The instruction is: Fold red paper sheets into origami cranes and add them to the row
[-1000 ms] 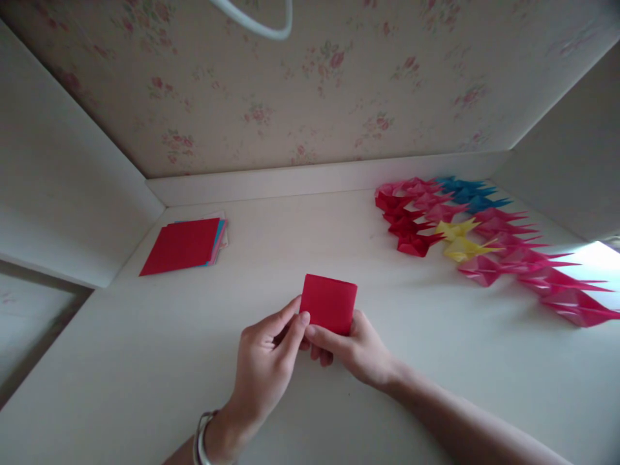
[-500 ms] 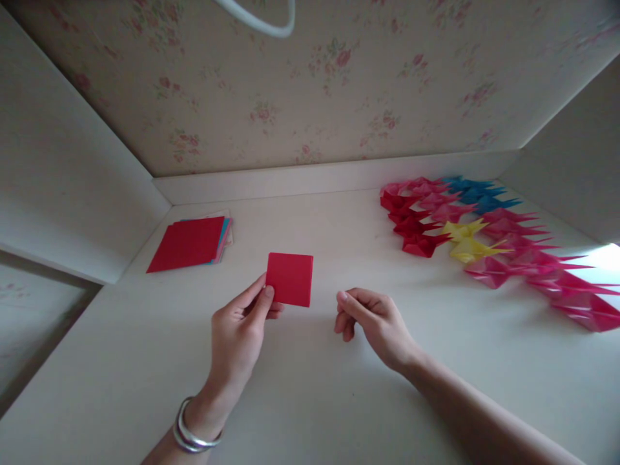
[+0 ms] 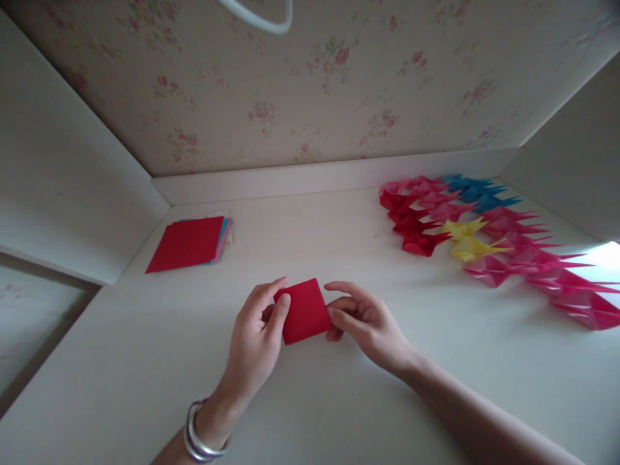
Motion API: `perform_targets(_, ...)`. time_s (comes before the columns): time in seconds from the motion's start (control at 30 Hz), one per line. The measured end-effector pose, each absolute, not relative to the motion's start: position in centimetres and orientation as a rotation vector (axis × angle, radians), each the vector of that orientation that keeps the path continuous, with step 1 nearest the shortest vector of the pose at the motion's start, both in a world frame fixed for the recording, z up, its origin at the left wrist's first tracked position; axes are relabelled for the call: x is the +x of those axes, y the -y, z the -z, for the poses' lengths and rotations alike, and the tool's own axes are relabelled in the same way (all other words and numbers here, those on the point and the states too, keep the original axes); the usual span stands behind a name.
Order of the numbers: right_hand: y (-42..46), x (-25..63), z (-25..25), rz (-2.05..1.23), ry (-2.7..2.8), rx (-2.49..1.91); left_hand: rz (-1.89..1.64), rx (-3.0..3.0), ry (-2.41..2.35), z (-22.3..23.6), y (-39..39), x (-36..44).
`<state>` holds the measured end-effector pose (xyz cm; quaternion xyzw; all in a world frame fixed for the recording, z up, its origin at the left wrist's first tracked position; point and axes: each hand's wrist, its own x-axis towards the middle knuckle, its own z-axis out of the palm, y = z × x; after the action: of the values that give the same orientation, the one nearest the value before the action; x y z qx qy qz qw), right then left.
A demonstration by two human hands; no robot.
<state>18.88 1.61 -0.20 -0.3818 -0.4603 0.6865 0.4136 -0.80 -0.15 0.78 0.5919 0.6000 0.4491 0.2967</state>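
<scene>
A small red square of folded paper point(image 3: 305, 313) is held slightly tilted above the white table, between both hands. My left hand point(image 3: 261, 323) pinches its left edge, thumb on top and fingers behind. At the right edge, my right hand point(image 3: 358, 316) grips the paper between thumb and fingers, its index finger raised and apart from the sheet. Parts of the fingers are hidden behind the paper. A silver bangle point(image 3: 196, 436) circles my left wrist.
A stack of coloured paper point(image 3: 186, 245), red on top, lies at the back left of the white table point(image 3: 290, 407). Rows of folded paper figures point(image 3: 465, 252) in red, pink, blue and yellow stand at the right. A white cable point(image 3: 261, 22) hangs before the flowered wall.
My left hand has brought the red paper nearer and to the right, turning it a little. My right hand has moved from apart to gripping its right edge.
</scene>
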Motion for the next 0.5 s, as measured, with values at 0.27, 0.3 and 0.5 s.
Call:
perform_targets(0.27, -2.0, 18.97, 0.45, -1.443, 0.997, -0.953, -1.211, 1.462, -1.32, -0.38, 0.87, -0.01)
perform_targets(0.3, -2.0, 18.96, 0.44, -1.437, 1.007, -0.948, -1.188, 1.486, -1.322, -0.24, 0.9, 0.01)
perform_targets(0.5, -1.56, 18.67, 0.31, -1.475, 1.082, -0.913, -1.105, 1.572, -1.352, -0.23, 0.62, -0.22)
